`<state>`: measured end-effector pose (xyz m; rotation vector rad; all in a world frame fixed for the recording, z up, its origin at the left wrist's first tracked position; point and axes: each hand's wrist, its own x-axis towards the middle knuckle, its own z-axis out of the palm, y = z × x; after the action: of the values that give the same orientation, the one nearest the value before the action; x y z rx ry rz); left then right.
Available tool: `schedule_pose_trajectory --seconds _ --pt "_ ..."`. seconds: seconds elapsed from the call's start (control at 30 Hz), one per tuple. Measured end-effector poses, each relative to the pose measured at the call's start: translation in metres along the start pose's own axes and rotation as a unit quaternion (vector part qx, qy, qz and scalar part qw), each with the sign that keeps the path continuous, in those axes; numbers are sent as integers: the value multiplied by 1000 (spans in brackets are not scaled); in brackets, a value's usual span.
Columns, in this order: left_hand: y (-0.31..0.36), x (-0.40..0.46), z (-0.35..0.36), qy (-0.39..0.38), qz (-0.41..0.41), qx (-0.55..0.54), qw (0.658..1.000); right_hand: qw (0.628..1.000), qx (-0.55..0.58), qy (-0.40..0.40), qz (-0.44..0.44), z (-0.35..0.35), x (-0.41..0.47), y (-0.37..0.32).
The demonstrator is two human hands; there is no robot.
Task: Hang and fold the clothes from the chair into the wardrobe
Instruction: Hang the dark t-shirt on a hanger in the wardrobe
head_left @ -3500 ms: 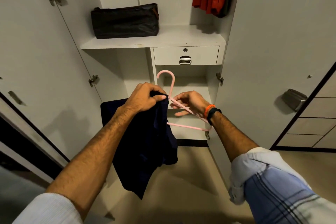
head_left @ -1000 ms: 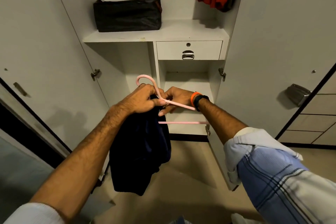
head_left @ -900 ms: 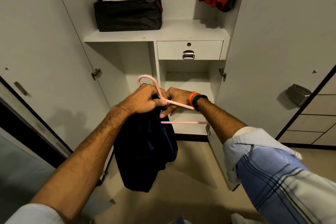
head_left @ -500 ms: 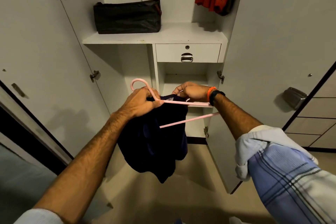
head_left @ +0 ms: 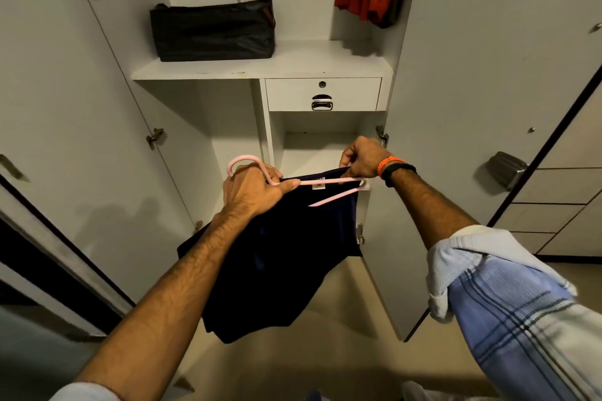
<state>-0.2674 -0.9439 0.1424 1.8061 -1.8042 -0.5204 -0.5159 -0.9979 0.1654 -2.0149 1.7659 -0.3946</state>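
Right hand (head_left: pixel 361 158) shifted rightward since earlier frame, navy garment (head_left: pixel 280 257) collar pinched, stretched over pink hanger (head_left: pixel 329 182). Hanger neck gripped by left hand (head_left: pixel 250 192).

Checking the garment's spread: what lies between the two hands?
In the head view, the pink hanger's top arm and the dark navy garment's upper edge run from the left hand to the right hand.

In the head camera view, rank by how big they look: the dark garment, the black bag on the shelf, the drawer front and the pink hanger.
1. dark garment, though nearness to the camera inflates it
2. black bag
3. drawer front
4. pink hanger, thin and partly hidden by cloth and hands
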Motion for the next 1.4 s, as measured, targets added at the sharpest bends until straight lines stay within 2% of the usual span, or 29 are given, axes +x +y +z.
schedule_pose_trajectory --seconds 0.13,0.33,0.53,0.7,0.87,0.97,1.03,1.13,1.23,1.3,1.4 --pt "5 -3 -2 11 -36 -3 999 994 2 97 43 7 5 8" --pt "-4 -3 -12 62 -42 -42 996 984 10 161 74 14 7 22" --pt "-13 3 -10 43 -70 -10 997 960 177 196 96 19 12 7" --pt "-18 4 -9 19 -108 -22 994 976 173 131 10 19 6 -22" --pt "-6 -2 -3 21 -71 6 997 982 145 115 -49 24 1 -66" --pt "-5 -2 0 29 -47 -22 998 973 179 132 -71 25 1 -87" --pt "-4 -2 -1 38 -32 -35 998 971 187 112 -100 23 -2 -94" --pt "-6 2 -4 41 -21 -42 998 979 141 8 -146 22 -9 -90" --pt "-9 6 -8 37 -20 -56 998 981 91 -70 -157 21 -14 -73" --pt "-10 8 -8 30 -16 -53 998 981 66 -89 -160 23 -15 -64" --pt "-11 9 -4 9 -4 -49 999 983 46 -58 -170 27 -13 -58"
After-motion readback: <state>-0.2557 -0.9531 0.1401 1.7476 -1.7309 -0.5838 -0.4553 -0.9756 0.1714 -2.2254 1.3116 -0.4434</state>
